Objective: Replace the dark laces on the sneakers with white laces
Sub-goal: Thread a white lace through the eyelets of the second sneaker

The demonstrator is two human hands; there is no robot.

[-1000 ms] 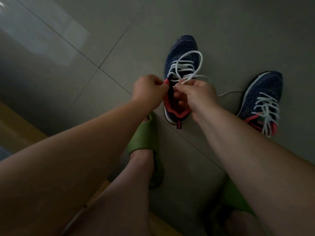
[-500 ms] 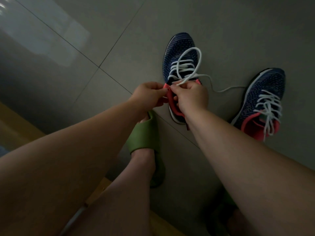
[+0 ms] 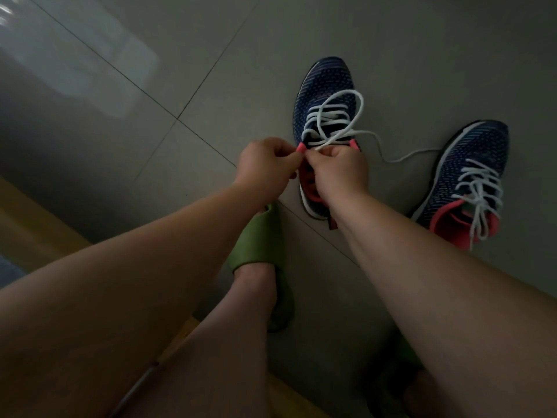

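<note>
Two navy knit sneakers with pink lining stand on the grey tiled floor. The nearer sneaker (image 3: 324, 89) carries a white lace (image 3: 337, 116) threaded through its lower eyelets, with a big loose loop over the toe and one end trailing right across the floor. My left hand (image 3: 265, 168) pinches the pink edge at the sneaker's top left eyelet. My right hand (image 3: 340, 170) pinches the white lace just beside it, over the shoe's opening. The second sneaker (image 3: 473, 164) at the right is laced in white, its ends hanging loose.
My foot in a green slipper (image 3: 259, 239) stands just below the nearer sneaker. A second green slipper (image 3: 404, 354) shows dimly under my right forearm. A yellowish wooden edge (image 3: 36, 224) runs along the lower left. Grey floor tiles (image 3: 180, 55) spread beyond the shoes.
Both hands stayed at the sneaker's top eyelets, drawing closer together until their fingertips nearly meet. The lace loop over the toe has shifted slightly.
</note>
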